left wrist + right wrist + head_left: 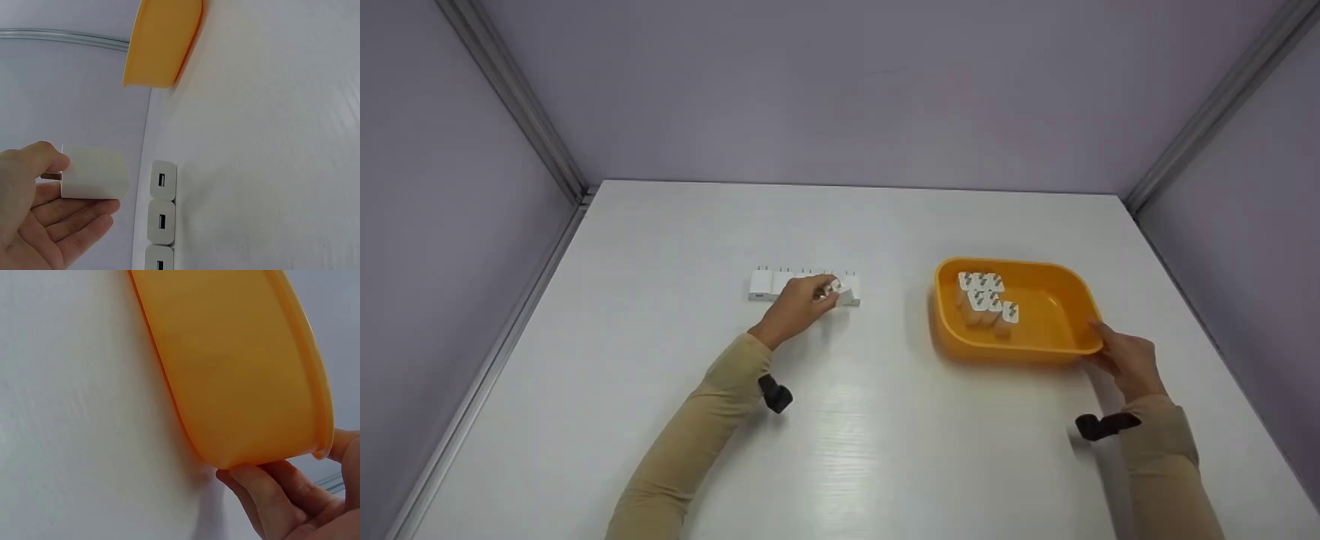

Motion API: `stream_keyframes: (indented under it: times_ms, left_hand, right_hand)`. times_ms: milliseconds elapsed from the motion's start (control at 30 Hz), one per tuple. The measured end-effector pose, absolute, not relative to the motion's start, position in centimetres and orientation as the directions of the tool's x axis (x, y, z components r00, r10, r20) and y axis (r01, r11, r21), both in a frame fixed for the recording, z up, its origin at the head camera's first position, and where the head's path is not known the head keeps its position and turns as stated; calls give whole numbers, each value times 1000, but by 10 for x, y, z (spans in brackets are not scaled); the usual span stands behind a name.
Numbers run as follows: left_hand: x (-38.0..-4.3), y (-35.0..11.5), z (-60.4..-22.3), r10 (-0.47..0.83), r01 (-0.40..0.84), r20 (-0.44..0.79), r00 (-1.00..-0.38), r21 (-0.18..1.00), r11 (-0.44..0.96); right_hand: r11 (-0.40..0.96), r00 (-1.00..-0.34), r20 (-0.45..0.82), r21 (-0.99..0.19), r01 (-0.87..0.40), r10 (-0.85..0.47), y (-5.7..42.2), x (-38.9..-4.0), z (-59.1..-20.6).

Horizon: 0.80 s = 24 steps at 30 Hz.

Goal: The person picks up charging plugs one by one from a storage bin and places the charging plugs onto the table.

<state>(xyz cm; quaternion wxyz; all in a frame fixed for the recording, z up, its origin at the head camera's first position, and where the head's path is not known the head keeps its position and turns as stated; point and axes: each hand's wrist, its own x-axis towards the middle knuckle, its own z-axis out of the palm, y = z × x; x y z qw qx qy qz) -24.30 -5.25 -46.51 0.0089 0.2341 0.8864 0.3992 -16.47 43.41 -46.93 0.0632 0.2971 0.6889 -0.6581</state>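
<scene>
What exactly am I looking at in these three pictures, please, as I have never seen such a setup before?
There is no robot here: a person works with two bare hands. The widest picture comes from a camera on the head, looking forward and down; the other two come from a camera on each wrist. The black devices at the sleeve cuffs are probably those wrist cameras.

On the white table stands a row of white plug adapters, prongs pointing away from the person. To the right is an orange tub with more adapters inside, prongs up.

The left hand holds a single adapter near the row, while the right hand grips the tub at its near right corner.
</scene>
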Motion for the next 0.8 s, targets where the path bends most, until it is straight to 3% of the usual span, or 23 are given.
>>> stream_keyframes:
  times_ms: [467, 800]
  left_hand:
    - [-241, -107, -467, 486, 414, 77, -871, 649, 638]
    - [-235, -141, -470, 407, 335, 36, -913, 636, 695]
  right_hand:
    - [-63, -815, -473, -874, 481, 335, 435, -164, -472]
    - [-41, -812, -480, -867, 496, 333, 435, -166, -472]
